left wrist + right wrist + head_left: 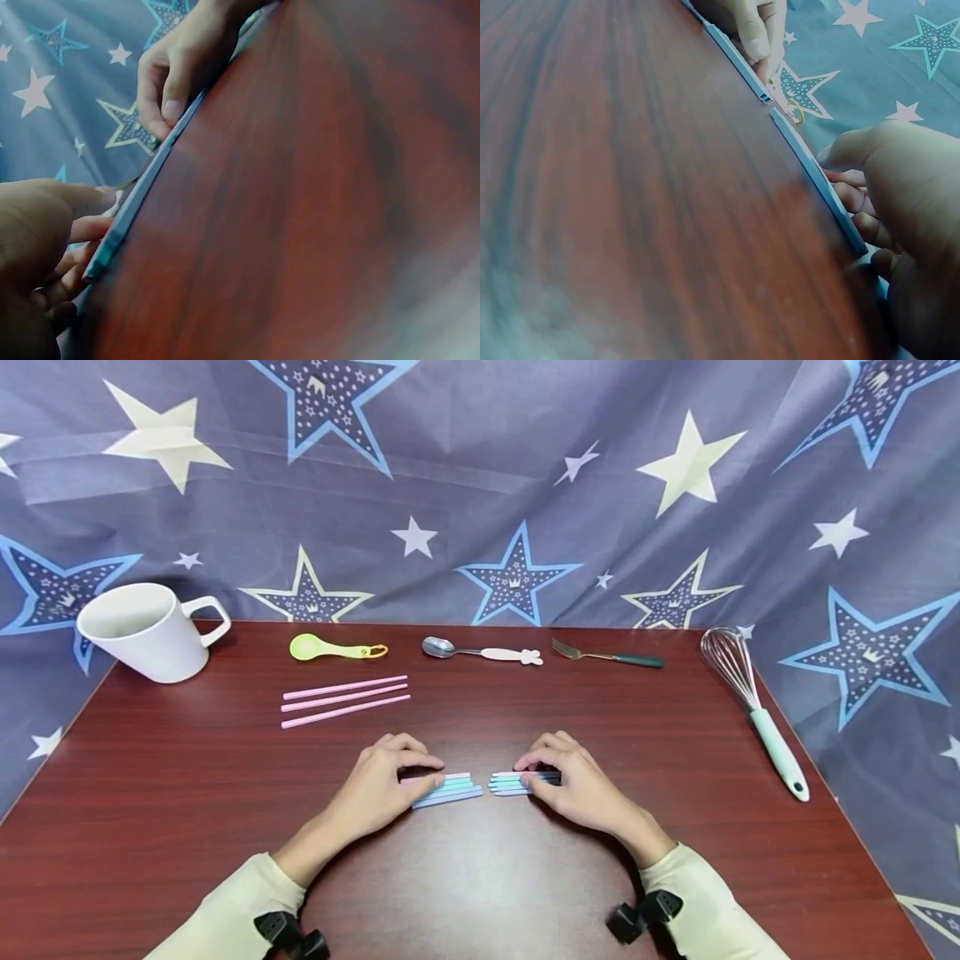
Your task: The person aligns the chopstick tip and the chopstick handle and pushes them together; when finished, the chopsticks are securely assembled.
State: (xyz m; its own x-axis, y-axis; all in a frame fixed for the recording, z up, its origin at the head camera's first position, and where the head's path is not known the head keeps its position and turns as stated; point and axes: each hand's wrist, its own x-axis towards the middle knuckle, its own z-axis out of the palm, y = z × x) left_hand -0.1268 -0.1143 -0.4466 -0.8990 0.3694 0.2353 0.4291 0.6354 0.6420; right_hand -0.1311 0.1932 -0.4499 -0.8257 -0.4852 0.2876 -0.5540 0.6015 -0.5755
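On the table, my left hand (381,783) pinches a small bundle of thin straws (459,792), pink, teal and blue, between thumb and fingers. Opposite it, my right hand (576,783) holds a second bundle of similar straws (507,783) the same way. The inner ends of the bundles face each other across a narrow gap. Both lie flat on the tabletop, and the outer parts are partly hidden by the hands. In the right wrist view, a row of straws (814,169) runs along the fingers of the right hand. Farther back left lie three separate pink straws (345,701).
Along the back of the table (480,893) stand or lie a white mug (161,643), a green measuring spoon (322,648), a spoon with a white handle (480,652) and a green-handled fork (607,657). A whisk (765,727) lies near the right edge. A starry cloth (465,460) hangs behind.
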